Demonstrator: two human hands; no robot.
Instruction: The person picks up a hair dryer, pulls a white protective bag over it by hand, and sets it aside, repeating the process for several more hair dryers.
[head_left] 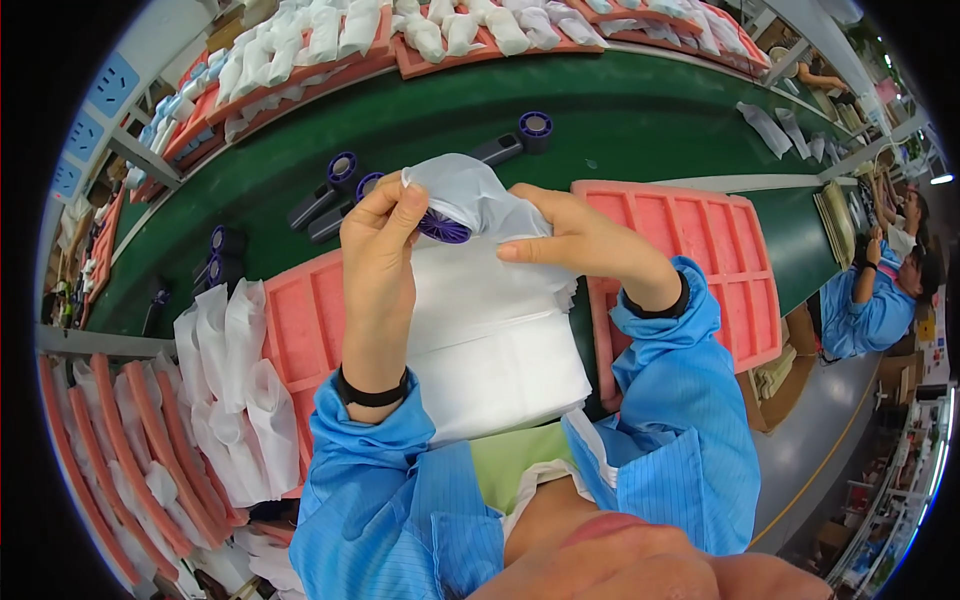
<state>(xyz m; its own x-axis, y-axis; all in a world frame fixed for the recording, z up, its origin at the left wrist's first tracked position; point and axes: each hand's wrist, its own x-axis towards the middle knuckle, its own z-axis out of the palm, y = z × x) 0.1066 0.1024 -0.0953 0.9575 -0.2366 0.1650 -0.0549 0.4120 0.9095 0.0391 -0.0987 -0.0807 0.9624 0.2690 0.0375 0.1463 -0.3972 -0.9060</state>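
Observation:
My left hand (382, 240) is closed, pinching the edge of a thin white bag (462, 182) between thumb and fingers. Part of a device with a round, purple vented end (443, 228) shows at the bag's opening; the rest is hidden under the white sheet. On the other side, my right hand (555, 235) grips the bag with its thumb in front and fingers behind. Just below both hands lies a thick stack of white bags or sheets (500, 370). Several dark handheld devices with purple round heads, one a lone device (535, 126), rest on the green bench beyond.
A pink compartment tray (690, 265) stands at the right, another pink tray (300, 330) at the left with wrapped items (230, 350). More pink trays with white-wrapped pieces (325, 30) line the far shelf. A co-worker in blue (868, 305) sits at the far right.

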